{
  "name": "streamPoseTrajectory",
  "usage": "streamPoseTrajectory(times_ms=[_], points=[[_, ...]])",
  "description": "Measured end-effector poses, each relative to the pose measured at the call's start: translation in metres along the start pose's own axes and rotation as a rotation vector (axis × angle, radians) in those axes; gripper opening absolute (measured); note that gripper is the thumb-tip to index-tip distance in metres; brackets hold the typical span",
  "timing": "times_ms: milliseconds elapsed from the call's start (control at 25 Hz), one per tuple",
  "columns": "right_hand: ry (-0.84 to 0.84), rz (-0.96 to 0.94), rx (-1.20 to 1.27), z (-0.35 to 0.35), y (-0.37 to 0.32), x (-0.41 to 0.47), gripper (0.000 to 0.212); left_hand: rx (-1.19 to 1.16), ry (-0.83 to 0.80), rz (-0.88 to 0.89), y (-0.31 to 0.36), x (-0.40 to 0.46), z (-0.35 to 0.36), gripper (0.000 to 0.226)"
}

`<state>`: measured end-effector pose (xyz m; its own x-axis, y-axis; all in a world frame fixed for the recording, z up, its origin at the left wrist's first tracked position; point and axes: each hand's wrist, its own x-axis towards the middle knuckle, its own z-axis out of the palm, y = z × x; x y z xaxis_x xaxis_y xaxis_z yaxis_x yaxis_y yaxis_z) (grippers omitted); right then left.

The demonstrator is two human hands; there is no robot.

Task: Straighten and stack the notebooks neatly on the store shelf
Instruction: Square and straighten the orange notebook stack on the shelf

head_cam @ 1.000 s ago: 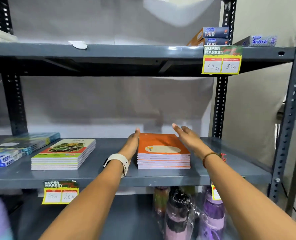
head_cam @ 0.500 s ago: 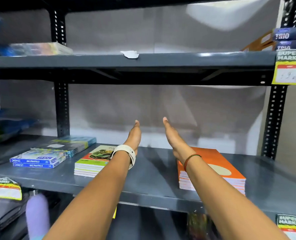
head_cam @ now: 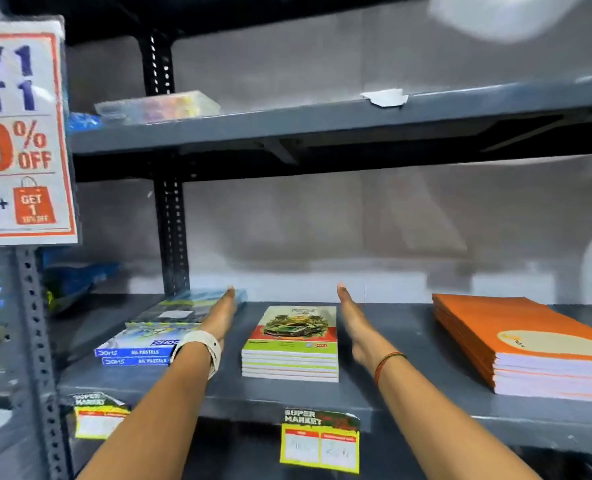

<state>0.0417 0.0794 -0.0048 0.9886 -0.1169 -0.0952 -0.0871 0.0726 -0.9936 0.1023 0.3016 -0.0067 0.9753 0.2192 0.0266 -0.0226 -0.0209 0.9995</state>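
A small stack of notebooks with a green car cover point(head_cam: 292, 341) lies on the grey shelf point(head_cam: 408, 403) in the middle. My left hand point(head_cam: 221, 315) is flat and open just left of this stack, my right hand point(head_cam: 353, 318) flat and open just right of it. Neither hand clearly touches the stack. A taller stack of orange notebooks point(head_cam: 530, 344) lies squared up at the right end of the shelf, away from both hands.
Blue oil pastel boxes point(head_cam: 138, 348) and a blue-covered pack point(head_cam: 183, 308) lie left of my left hand. A sale poster point(head_cam: 20, 133) hangs at the far left. Price tags point(head_cam: 320, 441) hang off the shelf front. The upper shelf point(head_cam: 322, 119) overhangs closely.
Both hands left the orange stack and moved left; they now flank the car-cover stack. My view swung left, so the orange stack now sits at the right.
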Motion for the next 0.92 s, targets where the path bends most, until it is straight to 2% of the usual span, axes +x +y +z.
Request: streamPoseTrajectory(times_ms=[80,160,280,440,600,680,920], points=[[0.006,0.015,0.065,0.006,0.010,0.000,0.064,-0.109,-0.047,-0.059,-0.017,0.004,-0.002,0.067],[-0.003,0.015,0.096,0.008,0.013,0.006,0.065,-0.226,-0.178,-0.115,-0.022,0.007,0.005,0.070],[-0.051,0.084,0.198,0.014,0.014,0.010,0.063,-0.243,-0.346,-0.200,-0.016,0.005,0.015,0.076],[-0.062,0.176,0.245,0.022,0.015,0.013,0.055,-0.264,-0.422,-0.231,-0.011,0.002,0.020,0.077],[-0.100,0.193,0.263,0.022,0.015,0.016,0.076,-0.220,-0.408,-0.259,-0.009,0.000,0.021,0.078],[-0.121,0.189,0.284,0.014,0.015,0.018,0.079,-0.261,-0.435,-0.293,-0.010,-0.002,0.028,0.079],[-0.089,0.147,0.287,-0.039,0.014,0.020,0.098,-0.329,-0.478,-0.309,-0.013,-0.022,0.076,0.076]])
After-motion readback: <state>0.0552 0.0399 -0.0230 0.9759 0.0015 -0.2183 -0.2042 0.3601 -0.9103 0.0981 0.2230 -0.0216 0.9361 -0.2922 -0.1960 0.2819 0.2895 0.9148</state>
